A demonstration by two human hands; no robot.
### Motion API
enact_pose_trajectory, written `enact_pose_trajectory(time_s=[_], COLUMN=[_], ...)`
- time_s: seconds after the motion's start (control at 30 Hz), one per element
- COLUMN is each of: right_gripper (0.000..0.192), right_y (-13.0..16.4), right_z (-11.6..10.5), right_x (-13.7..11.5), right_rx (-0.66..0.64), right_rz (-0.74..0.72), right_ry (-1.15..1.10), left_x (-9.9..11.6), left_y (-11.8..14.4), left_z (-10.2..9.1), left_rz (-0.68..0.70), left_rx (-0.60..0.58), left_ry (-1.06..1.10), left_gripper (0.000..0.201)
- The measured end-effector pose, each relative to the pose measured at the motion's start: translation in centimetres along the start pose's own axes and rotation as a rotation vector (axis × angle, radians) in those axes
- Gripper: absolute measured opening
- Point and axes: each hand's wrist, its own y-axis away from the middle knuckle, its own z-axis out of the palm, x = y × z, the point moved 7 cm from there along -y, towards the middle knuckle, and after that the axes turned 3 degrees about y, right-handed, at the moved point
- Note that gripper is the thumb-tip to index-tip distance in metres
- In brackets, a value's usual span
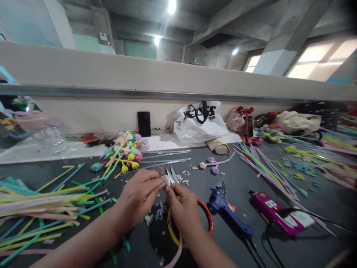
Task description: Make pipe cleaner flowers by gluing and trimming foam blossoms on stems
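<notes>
My left hand (141, 191) and my right hand (182, 204) meet at the middle of the table, fingertips pinched together. Between them is a small cream and blue fuzzy pipe-cleaner piece (167, 181), partly hidden by the fingers. From below my right hand a pale pink pipe cleaner (177, 251) trails toward me; whether it joins the held piece is hidden. Scissors (210, 219) with red and yellow handles lie under my right hand, their blades showing beyond the fingertips. Small cut pipe-cleaner bits (159, 211) are scattered around both hands.
Loose pipe cleaners (36, 208) pile up at left, with more (270, 167) at right. Finished fuzzy flowers (128, 149) lie behind my hands. A blue glue gun (230, 212) and a corded magenta device (281, 214) are at right. A phone (144, 124) and white bag (199, 123) stand behind.
</notes>
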Motion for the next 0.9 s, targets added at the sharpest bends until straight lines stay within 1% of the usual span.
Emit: enact_pose_trajectory(time_s=[0.07, 0.13, 0.23, 0.37, 0.43, 0.53, 0.7, 0.83, 0.9], right_gripper=[0.027, 0.027, 0.030, 0.032, 0.032, 0.031, 0.028, 0.029, 0.031], right_y=[0.0, 0.0, 0.0, 0.3, 0.4, 0.6, 0.5, 0.4, 0.4], right_z=[0.0, 0.1, 0.1, 0.1, 0.1, 0.2, 0.3, 0.1, 0.1], right_x=[0.0, 0.0, -0.5, -1.1, -1.1, -1.0, -0.6, -0.7, -0.9], right_rx=[-0.001, -0.005, -0.007, 0.006, 0.010, 0.003, -0.001, 0.018, 0.015], right_rz=[0.006, 0.008, -0.041, -0.120, -0.135, -0.135, -0.094, -0.095, -0.113], right_ry=[-0.022, -0.025, 0.032, 0.114, 0.134, 0.133, 0.097, 0.115, 0.130], left_x=[0.1, -0.2, -0.8, -1.0, -1.0, -0.9, -0.4, -0.8, -1.2], left_y=[0.1, 0.0, -0.3, -1.0, -1.2, -1.2, -1.0, -1.3, -1.5], left_z=[0.1, 0.1, 0.3, 0.4, 0.4, 0.4, 0.5, 0.3, -0.3], left_rz=[-0.011, -0.067, -0.148, -0.178, -0.193, -0.206, -0.192, -0.215, -0.222], left_rx=[0.026, 0.038, 0.001, -0.094, -0.116, -0.112, -0.105, -0.134, -0.119], left_ry=[0.002, 0.022, 0.088, 0.172, 0.196, 0.206, 0.228, 0.264, 0.247], left_gripper=[0.019, 0.014, 0.006, 0.011, 0.014, 0.016, 0.017, 0.017, 0.019])
